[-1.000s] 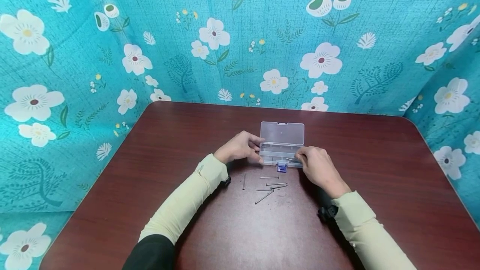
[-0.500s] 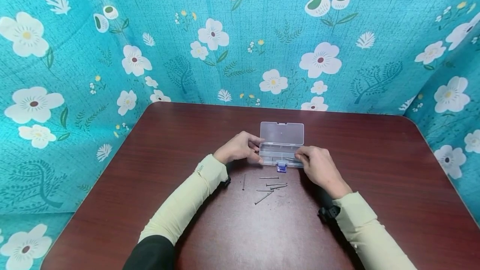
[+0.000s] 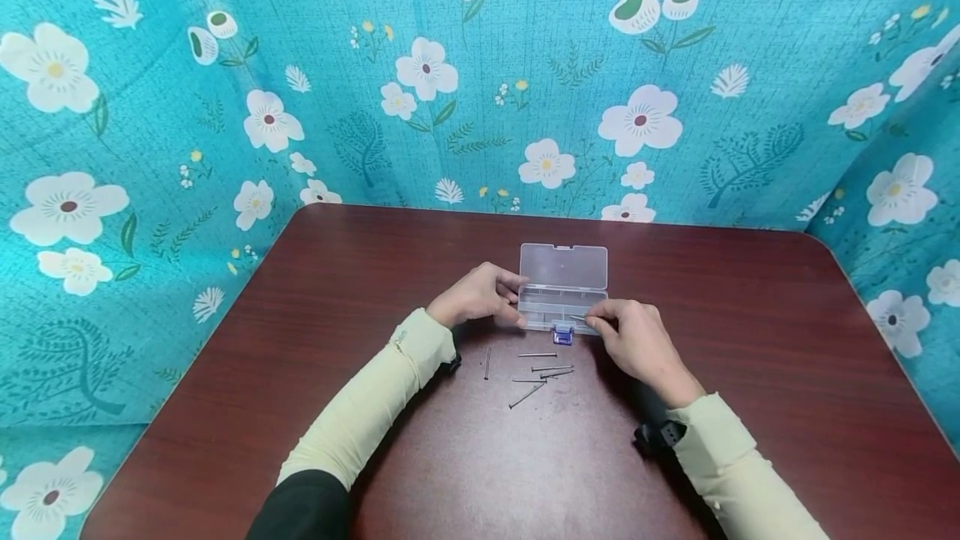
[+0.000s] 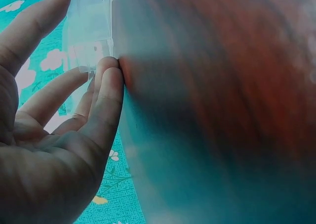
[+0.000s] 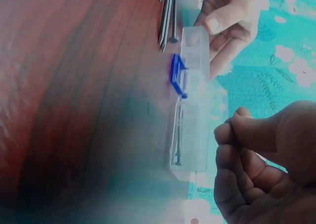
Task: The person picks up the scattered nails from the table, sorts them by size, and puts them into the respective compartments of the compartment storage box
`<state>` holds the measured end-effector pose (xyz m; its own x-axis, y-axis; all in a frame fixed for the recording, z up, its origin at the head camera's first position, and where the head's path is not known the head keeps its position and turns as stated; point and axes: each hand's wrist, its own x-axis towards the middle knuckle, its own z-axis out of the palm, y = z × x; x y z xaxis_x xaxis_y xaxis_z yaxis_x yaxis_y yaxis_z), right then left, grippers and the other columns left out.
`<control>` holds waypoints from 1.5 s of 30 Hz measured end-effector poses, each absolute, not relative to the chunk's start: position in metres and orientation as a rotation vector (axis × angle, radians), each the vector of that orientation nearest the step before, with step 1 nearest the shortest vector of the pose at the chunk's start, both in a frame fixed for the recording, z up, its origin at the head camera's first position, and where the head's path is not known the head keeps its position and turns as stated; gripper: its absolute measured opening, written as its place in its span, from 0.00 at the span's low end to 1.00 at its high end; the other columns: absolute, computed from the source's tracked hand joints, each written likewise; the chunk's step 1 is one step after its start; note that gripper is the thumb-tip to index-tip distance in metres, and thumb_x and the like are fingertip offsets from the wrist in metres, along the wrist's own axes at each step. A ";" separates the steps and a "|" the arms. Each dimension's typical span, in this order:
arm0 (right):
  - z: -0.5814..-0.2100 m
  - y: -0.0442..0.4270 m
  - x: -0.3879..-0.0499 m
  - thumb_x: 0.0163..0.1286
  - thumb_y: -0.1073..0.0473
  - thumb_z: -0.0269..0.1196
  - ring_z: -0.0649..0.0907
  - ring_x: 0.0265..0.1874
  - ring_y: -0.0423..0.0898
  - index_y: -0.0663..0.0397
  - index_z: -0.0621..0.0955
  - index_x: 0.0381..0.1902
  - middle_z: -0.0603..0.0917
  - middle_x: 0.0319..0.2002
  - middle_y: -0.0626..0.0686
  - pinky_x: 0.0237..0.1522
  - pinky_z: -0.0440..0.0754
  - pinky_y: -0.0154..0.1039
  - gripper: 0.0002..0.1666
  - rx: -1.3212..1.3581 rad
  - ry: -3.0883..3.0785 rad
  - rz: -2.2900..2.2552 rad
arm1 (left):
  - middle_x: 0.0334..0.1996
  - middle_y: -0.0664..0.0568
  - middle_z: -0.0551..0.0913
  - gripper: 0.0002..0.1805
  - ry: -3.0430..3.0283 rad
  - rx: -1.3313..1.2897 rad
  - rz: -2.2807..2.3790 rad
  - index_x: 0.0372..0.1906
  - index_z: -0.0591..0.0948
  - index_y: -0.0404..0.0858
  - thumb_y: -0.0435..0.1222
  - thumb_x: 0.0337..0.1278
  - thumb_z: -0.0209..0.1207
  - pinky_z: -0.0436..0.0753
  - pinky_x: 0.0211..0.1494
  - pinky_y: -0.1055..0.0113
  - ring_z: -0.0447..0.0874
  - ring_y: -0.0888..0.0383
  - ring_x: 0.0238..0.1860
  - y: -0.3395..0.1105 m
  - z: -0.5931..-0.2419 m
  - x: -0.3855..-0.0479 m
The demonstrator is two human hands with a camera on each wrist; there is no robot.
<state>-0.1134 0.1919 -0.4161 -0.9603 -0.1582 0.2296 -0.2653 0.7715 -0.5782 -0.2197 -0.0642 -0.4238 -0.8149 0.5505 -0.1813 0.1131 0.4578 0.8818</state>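
Note:
A clear plastic box [image 3: 555,309] [image 4: 91,16] [image 5: 195,135] stands with its lid raised and its blue latch [image 3: 562,336] [image 5: 176,75] hanging open. At its left end my left hand [image 3: 482,294] [image 4: 59,135] [image 5: 234,21] grips the box between thumb and fingers. My right hand [image 3: 637,344] [image 5: 271,159] is over the front right part, thumb and forefinger together, other fingers curled; nothing shows between the tips. Thin nails [image 5: 179,135] lie in the front compartment. Several loose nails [image 3: 552,368] [image 5: 168,21] lie in front of the box.
The dark red-brown table [image 3: 337,265] has rounded back corners. Behind and beside it hangs a turquoise flowered cloth [image 3: 480,90]. A black wrist device [image 3: 660,436] is strapped on at the right sleeve.
My right hand has shifted slightly left and down, its fingertips now nearer the latch. My left hand stays at the box's left end. The loose nails have not visibly moved.

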 end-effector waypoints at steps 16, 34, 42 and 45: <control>-0.420 0.187 -0.100 0.69 0.64 0.67 0.80 0.29 0.39 0.44 0.89 0.32 0.87 0.34 0.41 0.35 0.77 0.43 0.08 0.392 -2.891 1.024 | 0.48 0.46 0.85 0.42 2.266 0.534 1.321 0.64 0.79 0.33 0.27 0.34 0.81 0.81 0.43 0.69 0.83 0.53 0.46 -0.065 -0.420 -0.220; -0.428 0.174 -0.086 0.63 0.65 0.71 0.78 0.23 0.34 0.46 0.86 0.29 0.81 0.22 0.37 0.29 0.76 0.36 0.07 0.523 -2.929 1.086 | 0.48 0.47 0.86 0.43 2.263 0.548 1.326 0.64 0.79 0.33 0.27 0.33 0.81 0.81 0.44 0.69 0.83 0.53 0.46 -0.065 -0.424 -0.221; -0.430 0.171 -0.085 0.60 0.65 0.72 0.76 0.21 0.34 0.45 0.83 0.24 0.78 0.19 0.37 0.27 0.75 0.35 0.11 0.574 -2.960 1.062 | 0.46 0.46 0.86 0.43 2.268 0.563 1.317 0.64 0.79 0.33 0.27 0.33 0.81 0.80 0.44 0.70 0.83 0.52 0.46 -0.065 -0.423 -0.220; -0.430 0.170 -0.085 0.59 0.66 0.73 0.76 0.21 0.33 0.44 0.83 0.23 0.78 0.20 0.36 0.27 0.75 0.35 0.12 0.601 -2.959 1.033 | 0.46 0.46 0.86 0.43 2.266 0.566 1.320 0.64 0.79 0.33 0.27 0.33 0.81 0.80 0.44 0.70 0.83 0.51 0.46 -0.065 -0.423 -0.219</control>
